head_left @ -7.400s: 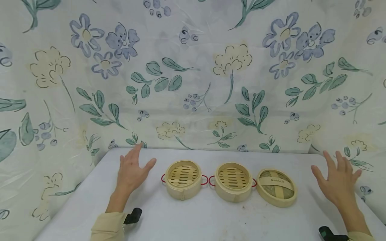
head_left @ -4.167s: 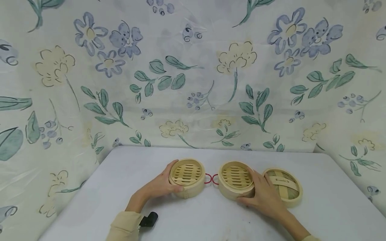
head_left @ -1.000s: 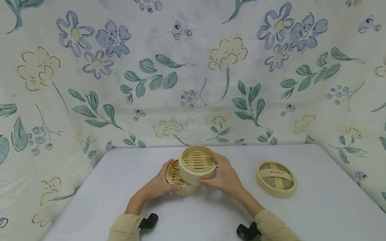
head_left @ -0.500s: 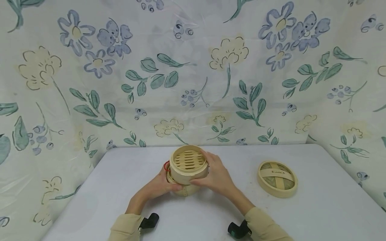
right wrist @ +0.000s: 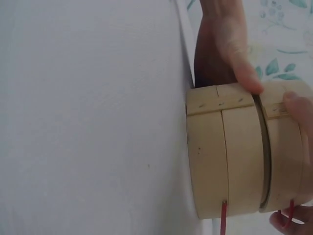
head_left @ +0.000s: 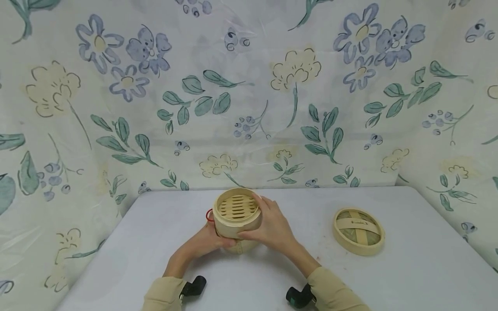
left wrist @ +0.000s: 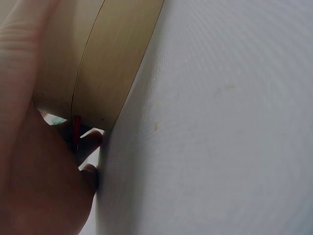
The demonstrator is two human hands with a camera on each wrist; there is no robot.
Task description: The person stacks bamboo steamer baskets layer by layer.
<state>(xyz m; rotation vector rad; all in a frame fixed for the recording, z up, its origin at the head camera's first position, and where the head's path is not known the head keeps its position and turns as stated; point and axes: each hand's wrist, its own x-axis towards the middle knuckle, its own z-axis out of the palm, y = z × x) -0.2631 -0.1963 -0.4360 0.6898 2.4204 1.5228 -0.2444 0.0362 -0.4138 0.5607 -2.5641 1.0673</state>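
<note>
The right hand [head_left: 272,226] grips the upper round bamboo steamer tray [head_left: 237,214], seating it on the lower bamboo tray [right wrist: 208,156], which the left hand [head_left: 204,242] grips on the white table [head_left: 408,268]. Next, I judge: align rims; the woven bamboo lid [head_left: 359,231] lies well right of both grips.

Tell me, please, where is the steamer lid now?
In the head view the steamer lid lies flat on the white table, to the right of the stacked steamer baskets that both hands hold, and apart from them.
</note>
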